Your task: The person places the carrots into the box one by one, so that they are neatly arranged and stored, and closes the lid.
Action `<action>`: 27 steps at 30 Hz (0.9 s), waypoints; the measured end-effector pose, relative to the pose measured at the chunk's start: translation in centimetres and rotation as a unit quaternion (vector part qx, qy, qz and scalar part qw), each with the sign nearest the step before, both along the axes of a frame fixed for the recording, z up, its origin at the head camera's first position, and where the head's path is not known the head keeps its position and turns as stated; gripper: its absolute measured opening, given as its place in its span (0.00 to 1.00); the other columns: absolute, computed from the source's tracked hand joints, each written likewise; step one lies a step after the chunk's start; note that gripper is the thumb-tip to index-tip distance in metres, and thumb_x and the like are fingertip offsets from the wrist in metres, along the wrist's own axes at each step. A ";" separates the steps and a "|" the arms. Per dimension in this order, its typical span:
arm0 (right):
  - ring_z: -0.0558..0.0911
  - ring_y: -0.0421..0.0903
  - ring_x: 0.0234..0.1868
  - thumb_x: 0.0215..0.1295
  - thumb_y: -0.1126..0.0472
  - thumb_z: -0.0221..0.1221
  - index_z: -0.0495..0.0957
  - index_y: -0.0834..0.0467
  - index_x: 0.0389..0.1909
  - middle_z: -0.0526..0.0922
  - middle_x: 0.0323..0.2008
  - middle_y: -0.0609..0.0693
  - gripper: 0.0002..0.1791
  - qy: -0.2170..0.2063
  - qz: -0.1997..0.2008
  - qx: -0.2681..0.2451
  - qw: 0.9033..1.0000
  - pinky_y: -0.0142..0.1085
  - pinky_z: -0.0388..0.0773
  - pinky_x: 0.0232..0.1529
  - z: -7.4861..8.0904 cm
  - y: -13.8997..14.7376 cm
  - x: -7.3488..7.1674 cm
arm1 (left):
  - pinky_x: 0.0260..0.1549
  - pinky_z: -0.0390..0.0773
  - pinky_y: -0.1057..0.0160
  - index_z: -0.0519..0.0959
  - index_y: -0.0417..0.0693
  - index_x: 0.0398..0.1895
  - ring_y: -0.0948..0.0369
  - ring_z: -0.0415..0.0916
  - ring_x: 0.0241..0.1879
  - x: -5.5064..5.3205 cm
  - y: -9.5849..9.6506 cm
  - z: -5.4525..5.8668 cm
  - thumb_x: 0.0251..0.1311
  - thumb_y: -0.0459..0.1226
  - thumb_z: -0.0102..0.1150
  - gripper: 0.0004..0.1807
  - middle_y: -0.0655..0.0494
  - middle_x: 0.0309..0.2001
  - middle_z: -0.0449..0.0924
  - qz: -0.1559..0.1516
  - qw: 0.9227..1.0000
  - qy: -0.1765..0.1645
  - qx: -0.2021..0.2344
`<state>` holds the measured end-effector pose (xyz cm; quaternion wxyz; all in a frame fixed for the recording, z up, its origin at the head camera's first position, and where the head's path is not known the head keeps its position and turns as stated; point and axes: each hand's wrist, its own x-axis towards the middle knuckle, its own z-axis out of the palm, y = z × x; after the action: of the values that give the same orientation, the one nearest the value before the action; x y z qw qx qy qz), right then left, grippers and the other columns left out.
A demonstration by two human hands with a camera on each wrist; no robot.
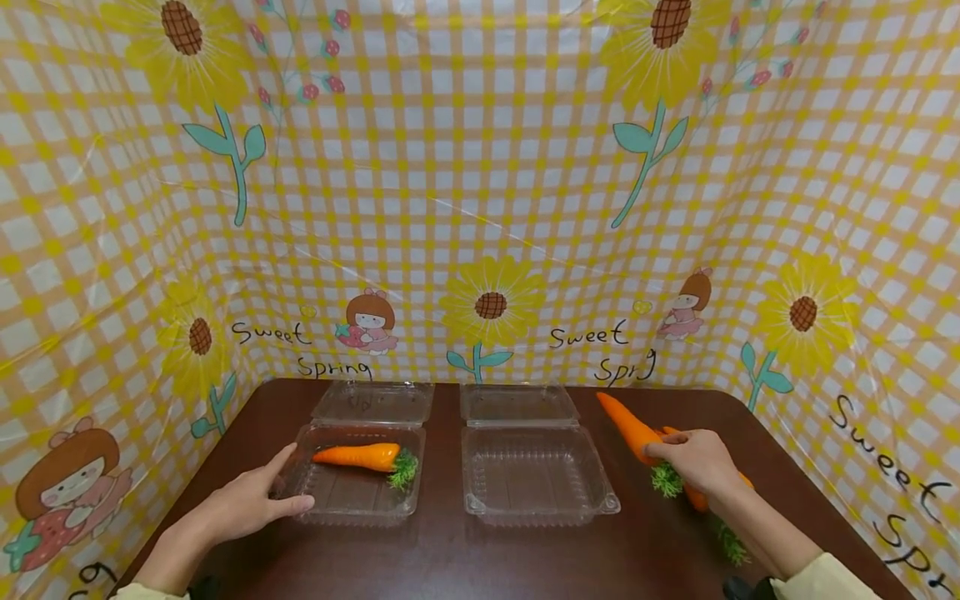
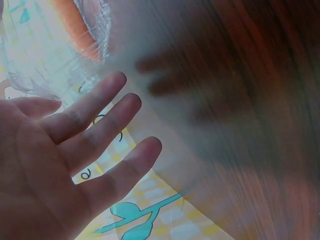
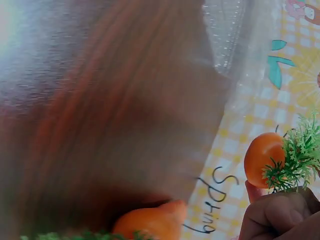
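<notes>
On the table [image 1: 495,562], left of the right box [image 1: 536,490], sits the left box [image 1: 360,505], the left hand [image 1: 251,500] beside it, fingers spread, holding nothing. Right of the right box, the right hand [image 1: 701,460] pinches a carrot [image 1: 625,425] jutting forward from its fingers, likely light, stiff and slick, best gripped at the thick end near the greens [image 1: 666,481].

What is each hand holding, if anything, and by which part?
The right hand holds a carrot by its thick end, near the green leaves; the left hand holds nothing.
</notes>
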<state>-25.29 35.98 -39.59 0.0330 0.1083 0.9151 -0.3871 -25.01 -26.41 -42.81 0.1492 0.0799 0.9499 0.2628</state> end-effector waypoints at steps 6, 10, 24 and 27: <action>0.75 0.64 0.54 0.64 0.42 0.65 0.74 0.73 0.62 0.68 0.65 0.75 0.40 0.011 0.017 0.002 1.000 0.45 0.74 0.44 1.2 -1.0 -0.6 | 0.50 0.73 0.32 0.41 0.44 0.82 0.34 0.73 0.61 0.3 0.0 -0.2 0.64 0.62 0.59 0.56 0.30 0.62 0.74 -0.004 1.000 0.012 0.016; 0.76 0.64 0.56 0.63 0.42 0.65 0.76 0.72 0.60 0.71 0.64 0.73 0.39 0.014 0.030 0.006 0.999 0.49 0.76 0.48 1.6 -1.9 -1.1 | 0.51 0.73 0.32 0.42 0.43 0.82 0.34 0.73 0.61 0.4 -0.1 -0.3 0.65 0.61 0.59 0.56 0.30 0.61 0.75 -0.007 1.000 0.016 0.022; 0.79 0.54 0.49 0.63 0.49 0.66 0.78 0.69 0.59 0.79 0.57 0.66 0.32 0.028 0.088 -0.004 0.996 0.39 0.73 0.41 3.8 -6.7 -2.7 | 0.52 0.72 0.32 0.41 0.43 0.82 0.34 0.73 0.62 0.1 -0.2 -0.2 0.65 0.61 0.59 0.56 0.30 0.62 0.74 -0.006 1.000 0.011 0.015; 0.79 0.52 0.48 0.63 0.50 0.66 0.81 0.67 0.57 0.81 0.55 0.65 0.28 0.030 0.107 -0.004 0.994 0.38 0.72 0.40 4.2 -7.8 -3.1 | 0.52 0.72 0.32 0.41 0.44 0.82 0.34 0.72 0.62 0.1 -0.2 -0.3 0.65 0.62 0.58 0.56 0.30 0.62 0.74 -0.006 1.000 0.008 0.017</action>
<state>-28.41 28.18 -35.42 0.0468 -0.0018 0.9205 -0.3878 -24.91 -26.64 -43.13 0.1417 0.0905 0.9458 0.2778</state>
